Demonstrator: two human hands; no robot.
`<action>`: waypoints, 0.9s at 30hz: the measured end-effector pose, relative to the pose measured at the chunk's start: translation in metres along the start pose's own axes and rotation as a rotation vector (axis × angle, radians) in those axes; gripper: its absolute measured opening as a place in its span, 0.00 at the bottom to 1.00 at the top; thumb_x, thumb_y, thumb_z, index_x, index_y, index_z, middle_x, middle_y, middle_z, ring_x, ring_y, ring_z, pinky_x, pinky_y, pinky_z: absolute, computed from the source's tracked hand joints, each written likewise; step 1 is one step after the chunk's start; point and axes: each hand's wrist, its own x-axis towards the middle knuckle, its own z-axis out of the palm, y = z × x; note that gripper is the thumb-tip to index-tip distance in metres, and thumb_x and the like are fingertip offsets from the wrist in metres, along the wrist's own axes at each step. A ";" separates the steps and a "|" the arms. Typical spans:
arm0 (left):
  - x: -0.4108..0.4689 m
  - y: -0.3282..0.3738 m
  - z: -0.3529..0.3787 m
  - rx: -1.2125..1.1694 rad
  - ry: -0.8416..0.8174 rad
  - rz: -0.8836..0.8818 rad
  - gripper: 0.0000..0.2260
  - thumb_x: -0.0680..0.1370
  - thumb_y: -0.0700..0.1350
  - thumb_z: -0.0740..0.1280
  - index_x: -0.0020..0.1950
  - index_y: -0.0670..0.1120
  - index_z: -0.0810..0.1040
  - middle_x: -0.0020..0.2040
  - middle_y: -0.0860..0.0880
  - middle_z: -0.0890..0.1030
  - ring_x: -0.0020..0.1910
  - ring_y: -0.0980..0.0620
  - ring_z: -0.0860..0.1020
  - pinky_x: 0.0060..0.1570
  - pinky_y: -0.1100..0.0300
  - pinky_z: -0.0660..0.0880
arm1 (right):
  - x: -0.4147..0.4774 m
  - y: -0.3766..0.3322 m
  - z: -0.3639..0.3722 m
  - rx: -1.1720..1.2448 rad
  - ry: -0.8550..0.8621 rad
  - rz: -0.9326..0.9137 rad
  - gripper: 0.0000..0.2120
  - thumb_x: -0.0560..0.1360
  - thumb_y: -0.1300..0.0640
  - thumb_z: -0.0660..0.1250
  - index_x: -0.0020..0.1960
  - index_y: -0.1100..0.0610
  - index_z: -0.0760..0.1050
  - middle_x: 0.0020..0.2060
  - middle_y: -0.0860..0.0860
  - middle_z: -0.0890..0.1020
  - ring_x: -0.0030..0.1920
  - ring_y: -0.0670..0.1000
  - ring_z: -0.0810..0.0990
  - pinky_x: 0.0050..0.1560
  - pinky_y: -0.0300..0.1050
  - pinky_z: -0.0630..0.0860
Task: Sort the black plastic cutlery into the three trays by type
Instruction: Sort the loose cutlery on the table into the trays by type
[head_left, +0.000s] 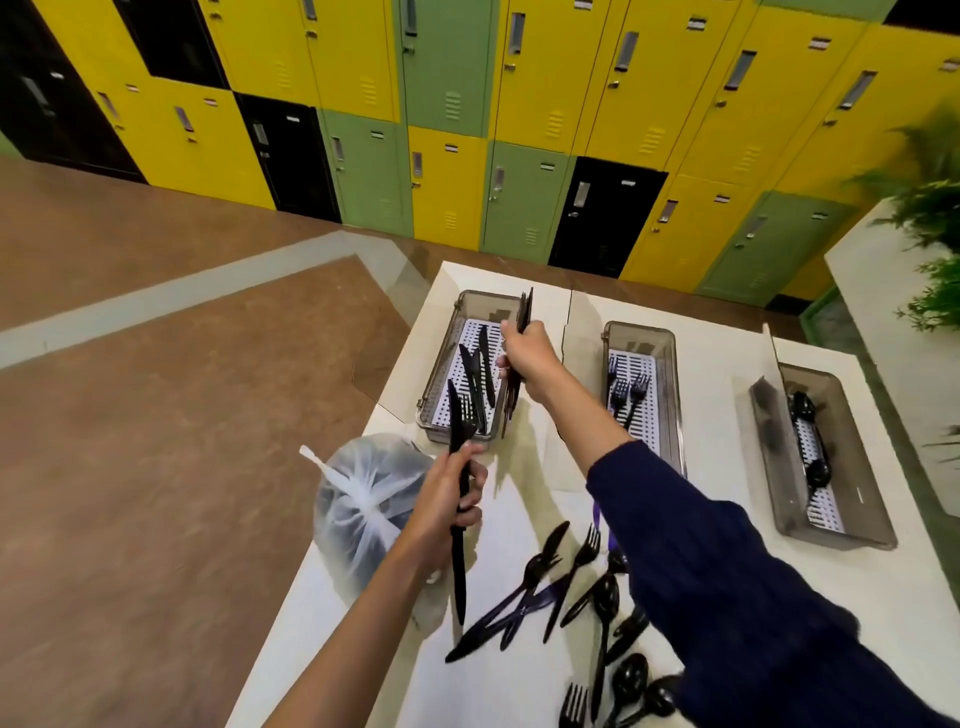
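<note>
Black knife sorting seems underway: right hand (524, 358) grips a knife bundle (525, 307) above the left knife tray (439, 358); left hand (451, 500) grips one knife (458, 571). Next, probably lowering and releasing them inside.

The dark bundle (523, 312) in the right hand (524, 353) is smeared, its pieces impossible to type or count; the left hand (449, 501) hides the middle of its knife (459, 571); the knotted bag (363, 499) clouds its contents; the blue sleeve (727, 571) covers part of the loose cutlery (571, 587); the bottom edge cuts a fork (573, 701); the plant (935, 208) is blurred and cropped.
</note>
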 end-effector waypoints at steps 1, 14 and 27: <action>0.003 0.002 -0.002 -0.068 0.001 -0.018 0.09 0.82 0.43 0.55 0.49 0.44 0.72 0.30 0.50 0.70 0.18 0.59 0.59 0.18 0.72 0.52 | 0.008 0.003 0.006 -0.015 -0.029 0.041 0.11 0.82 0.57 0.55 0.63 0.59 0.63 0.33 0.51 0.68 0.28 0.48 0.69 0.25 0.41 0.69; 0.017 0.004 -0.019 -0.072 -0.097 0.024 0.10 0.83 0.39 0.53 0.56 0.41 0.73 0.36 0.48 0.75 0.26 0.57 0.64 0.21 0.67 0.60 | 0.015 0.028 0.026 -0.110 -0.155 -0.006 0.15 0.81 0.55 0.60 0.66 0.59 0.68 0.62 0.52 0.74 0.61 0.52 0.74 0.59 0.45 0.69; 0.019 0.005 -0.015 -0.027 -0.237 0.033 0.13 0.82 0.44 0.58 0.64 0.39 0.71 0.39 0.49 0.75 0.27 0.59 0.65 0.19 0.69 0.61 | -0.005 0.023 0.001 -0.221 -0.491 -0.049 0.11 0.71 0.57 0.74 0.42 0.67 0.80 0.30 0.47 0.84 0.33 0.42 0.78 0.37 0.33 0.72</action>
